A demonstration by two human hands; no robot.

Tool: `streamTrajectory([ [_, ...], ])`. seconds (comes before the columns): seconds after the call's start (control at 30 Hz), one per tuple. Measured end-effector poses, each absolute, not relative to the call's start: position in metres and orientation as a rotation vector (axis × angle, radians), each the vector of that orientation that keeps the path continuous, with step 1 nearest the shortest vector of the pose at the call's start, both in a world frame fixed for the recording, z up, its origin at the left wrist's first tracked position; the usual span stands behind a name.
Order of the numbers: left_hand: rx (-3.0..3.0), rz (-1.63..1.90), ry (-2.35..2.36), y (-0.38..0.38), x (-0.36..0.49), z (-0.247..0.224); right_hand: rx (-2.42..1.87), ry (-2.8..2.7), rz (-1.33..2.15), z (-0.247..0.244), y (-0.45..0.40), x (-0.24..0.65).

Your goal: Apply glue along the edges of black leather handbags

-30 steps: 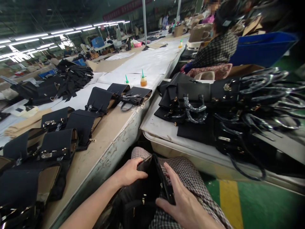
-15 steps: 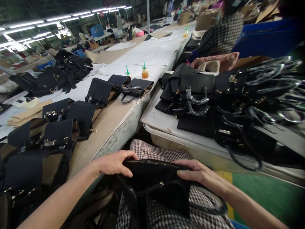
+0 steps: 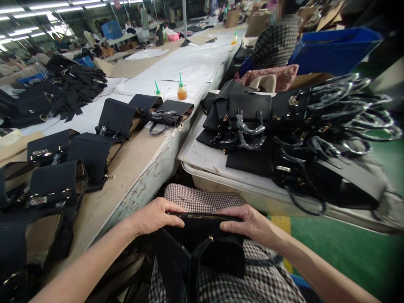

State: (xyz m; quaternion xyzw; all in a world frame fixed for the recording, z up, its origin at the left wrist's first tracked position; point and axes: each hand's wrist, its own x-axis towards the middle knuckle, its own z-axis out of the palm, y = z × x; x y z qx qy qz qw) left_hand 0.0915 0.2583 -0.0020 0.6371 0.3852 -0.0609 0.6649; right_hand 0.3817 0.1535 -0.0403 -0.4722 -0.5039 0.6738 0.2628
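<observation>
A black handbag point(image 3: 221, 256) lies open on my lap, over a checked cloth point(image 3: 205, 198). My left hand point(image 3: 158, 216) pinches the bag's upper edge at its left, thumb on the inner side. At the right part of the same edge, my right hand point(image 3: 249, 223) grips with its thumb inside and fingers behind. A small gold-coloured fitting shows on the bag between the hands. One dark handle sticks out to the right under my right wrist. The bag's inside is too dark to make out.
Several black bags point(image 3: 88, 155) stand on the left table point(image 3: 132, 162). More, with wrapped handles, pile on the right table point(image 3: 208, 162). Two glue bottles, one amber point(image 3: 182, 91), stand behind. A person in a checked top point(image 3: 274, 44) sits near a blue bin point(image 3: 334, 48).
The view has shifted to the right. My right hand has moved inward along the bag's edge, closer to my left hand, and the bag's front part sits a little differently.
</observation>
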Motion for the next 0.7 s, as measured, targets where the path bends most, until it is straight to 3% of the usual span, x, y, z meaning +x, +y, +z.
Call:
streamTrajectory([
  [0.23,1.429,-0.101,0.905,0.26,0.09,-0.011,-1.389,-1.318,1.719,-0.065,0.15,0.38],
  [0.5,1.41,-0.059,1.046,0.257,0.089,-0.01,-1.504,-1.401,1.568,-0.055,0.143,0.372],
  [0.7,1.725,-0.092,1.04,0.258,0.085,-0.002,-1.566,-1.44,1.533,-0.056,0.137,0.372],
])
